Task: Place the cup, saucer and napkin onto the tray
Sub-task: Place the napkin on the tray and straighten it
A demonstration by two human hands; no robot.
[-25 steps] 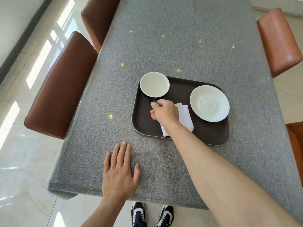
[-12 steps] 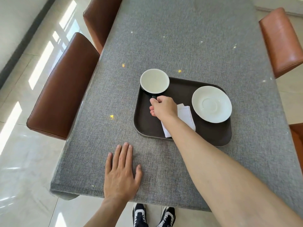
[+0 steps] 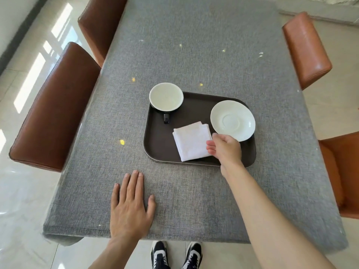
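Note:
A dark brown tray [image 3: 157, 146] lies on the grey tablecloth. In its far left corner stands a black cup [image 3: 166, 97] with a white inside, its handle pointing toward me. A white saucer [image 3: 232, 120] rests on the tray's right side. A folded white napkin [image 3: 191, 140] lies in the tray's near middle. My right hand [image 3: 225, 149] hovers over the tray's near right part, fingers loosely curled, touching the napkin's right edge and just below the saucer's rim. It holds nothing that I can see. My left hand [image 3: 129, 207] lies flat on the cloth, fingers spread.
The table [image 3: 194, 45] is covered in grey fabric and ends just in front of me. Brown leather chairs [image 3: 54, 109] stand along the left side, orange ones [image 3: 305, 49] along the right. My shoes show below the table's edge.
My right hand let go of the cup's handle and moved right and toward me, uncovering the napkin. The cup stays in the far left corner. My left hand has not moved.

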